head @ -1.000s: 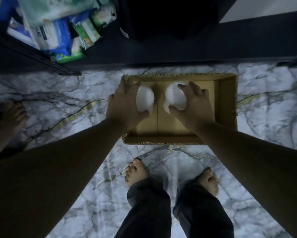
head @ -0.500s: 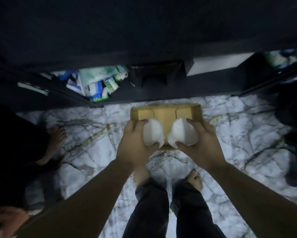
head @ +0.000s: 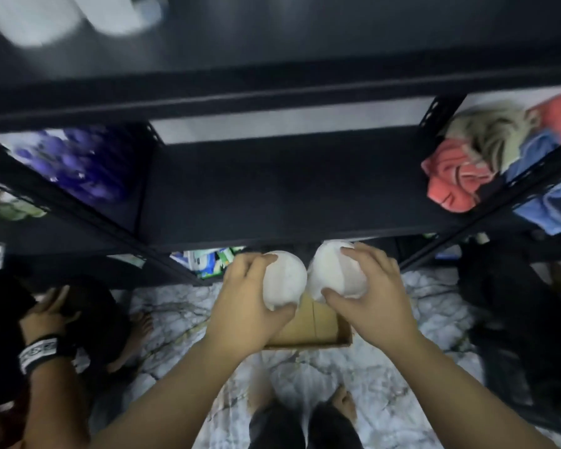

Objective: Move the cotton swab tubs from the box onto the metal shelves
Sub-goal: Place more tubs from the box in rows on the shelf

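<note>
Two white cotton swab tubs are held side by side, nearly touching, just below the front edge of the dark metal shelf (head: 272, 196). The left hand (head: 250, 306) grips the left tub (head: 284, 280), fingers over its top and thumb beneath; the tub looks rounded, so its long axis cannot be told. The right hand (head: 376, 296) grips the right tub (head: 335, 270) likewise, which tilts slightly leftward. The cardboard box (head: 318, 328) lies on the marble floor (head: 386, 367) below them.
</note>
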A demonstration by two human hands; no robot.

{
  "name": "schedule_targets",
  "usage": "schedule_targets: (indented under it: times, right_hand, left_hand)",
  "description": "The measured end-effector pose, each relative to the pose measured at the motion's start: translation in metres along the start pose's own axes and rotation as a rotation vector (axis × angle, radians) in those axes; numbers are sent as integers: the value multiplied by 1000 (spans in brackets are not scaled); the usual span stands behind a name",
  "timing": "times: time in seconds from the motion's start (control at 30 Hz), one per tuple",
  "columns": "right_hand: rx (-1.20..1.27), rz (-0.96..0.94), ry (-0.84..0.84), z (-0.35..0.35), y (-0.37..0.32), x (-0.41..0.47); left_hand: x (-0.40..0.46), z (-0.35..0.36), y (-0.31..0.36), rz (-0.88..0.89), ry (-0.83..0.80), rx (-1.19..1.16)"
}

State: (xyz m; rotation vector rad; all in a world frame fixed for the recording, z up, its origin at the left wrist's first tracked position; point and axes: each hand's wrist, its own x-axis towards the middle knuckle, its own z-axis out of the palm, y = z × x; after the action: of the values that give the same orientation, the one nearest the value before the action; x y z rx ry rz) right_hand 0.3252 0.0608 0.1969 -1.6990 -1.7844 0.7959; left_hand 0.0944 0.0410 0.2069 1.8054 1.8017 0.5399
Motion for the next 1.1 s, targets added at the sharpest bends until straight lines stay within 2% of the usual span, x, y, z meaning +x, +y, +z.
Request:
schedule_targets:
  times: [0.17,0.37,0.57,0.73,1.1]
  right_hand:
    - [54,-120,58,-61,-41,-4]
    - [42,-244,78,-115,-58,-18]
    - [94,-238,47,-151,-50,-32]
    - [144,-244,32,-180,-54,-19]
    - [272,-391,289,-232,-133,69]
  left_hand:
    - [-15,-52,58,31,128,-48]
    - [-39,-76,101,52,189,-75]
    - [-43,-78,136,60,253,-90]
    - [-33,-89,166,65,346,-196]
    - [44,-160,209,295,566,-259]
